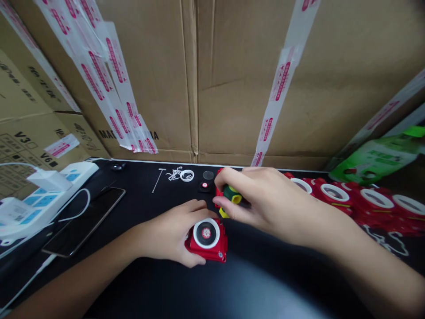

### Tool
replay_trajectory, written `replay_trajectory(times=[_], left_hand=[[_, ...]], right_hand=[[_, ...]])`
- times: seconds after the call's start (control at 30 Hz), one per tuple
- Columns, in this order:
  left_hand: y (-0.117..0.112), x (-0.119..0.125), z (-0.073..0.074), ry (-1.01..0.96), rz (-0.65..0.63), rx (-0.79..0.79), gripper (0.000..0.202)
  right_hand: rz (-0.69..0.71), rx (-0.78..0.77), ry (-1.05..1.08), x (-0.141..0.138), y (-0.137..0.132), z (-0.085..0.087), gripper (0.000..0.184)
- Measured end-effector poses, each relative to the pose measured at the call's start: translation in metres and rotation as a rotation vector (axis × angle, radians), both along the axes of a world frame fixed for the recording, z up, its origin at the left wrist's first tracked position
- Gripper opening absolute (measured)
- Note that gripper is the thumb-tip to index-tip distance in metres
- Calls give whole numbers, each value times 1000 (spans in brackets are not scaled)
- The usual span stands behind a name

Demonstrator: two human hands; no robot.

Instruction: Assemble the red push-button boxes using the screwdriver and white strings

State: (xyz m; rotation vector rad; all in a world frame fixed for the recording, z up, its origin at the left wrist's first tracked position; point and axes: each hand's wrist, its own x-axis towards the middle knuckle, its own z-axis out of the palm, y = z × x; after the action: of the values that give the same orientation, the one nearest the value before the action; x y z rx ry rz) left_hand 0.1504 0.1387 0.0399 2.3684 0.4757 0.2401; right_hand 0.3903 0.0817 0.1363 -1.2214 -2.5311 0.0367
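Note:
My left hand [181, 230] is wrapped round a red toy camera [214, 253], low over the black table. The camera faces up; its white lens ring surrounds a dark disc with a red-and-white pattern. Just beyond it, my right hand [254, 195] grips a green-and-yellow tool handle [232, 193]; its working end cannot be made out. Another red part [218, 189] shows partly behind the right fingers. Left of them lie a small dark piece with a red-and-white pattern [205, 186], a clear disc [208, 175] and a loose white ring [187, 176].
Several red toy cameras [335, 192] stand in a row at right, with white cords [385, 241] before them. A green bottle [375, 155] is behind. At left are a phone [86, 221] and a power strip [43, 199]. Taped cardboard boxes [229, 88] wall off the back.

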Motion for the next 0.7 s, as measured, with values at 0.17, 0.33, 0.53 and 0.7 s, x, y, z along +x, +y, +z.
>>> replay_trajectory(times=[0.17, 0.33, 0.53, 0.7], left_hand=[[1, 0, -2, -13, 1, 3, 68], [0, 0, -2, -1, 10, 4, 66], [-2, 0, 1, -6, 17, -6, 77], [-2, -1, -1, 0, 33, -32, 73]], right_hand=[[33, -43, 0, 1, 0, 3, 13], [39, -5, 0, 2, 1, 2, 14], [-124, 12, 20, 8, 0, 7, 22], [-198, 42, 207, 9, 0, 10, 30]])
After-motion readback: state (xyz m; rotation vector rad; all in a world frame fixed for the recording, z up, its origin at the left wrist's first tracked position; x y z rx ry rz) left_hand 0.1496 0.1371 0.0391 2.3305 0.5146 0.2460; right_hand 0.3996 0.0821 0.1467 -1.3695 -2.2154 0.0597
